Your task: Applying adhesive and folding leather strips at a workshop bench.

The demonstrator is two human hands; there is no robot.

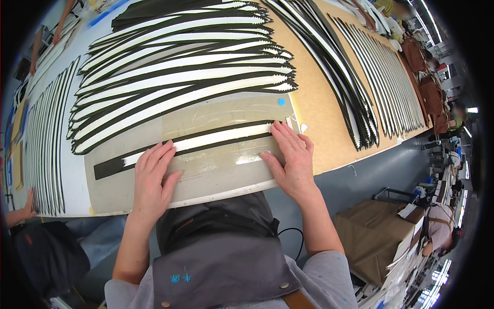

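A long black strip with a white strip (224, 136) along its middle lies flat across a grey work mat (216, 172) in front of me. My left hand (152, 183) rests on it left of the middle, fingertips pressing down, thumb apart. At the strip's right end, my right hand (293, 162) lays its fingertips on the surface, with the thumb spread on the mat. Neither hand is closed around anything. Beyond the bare black left end of the strip, a big pile of black-and-white strips (181, 73) with notched ends covers the back of the mat.
Bundled strips (332, 73) lie on brown board (308, 65) at right, beside a row of thin strips (382, 77). Another row (50, 143) lies at left, near another person's hand (29, 204). A blue dot (281, 102) marks the mat. A brown-covered stack (374, 235) stands behind right.
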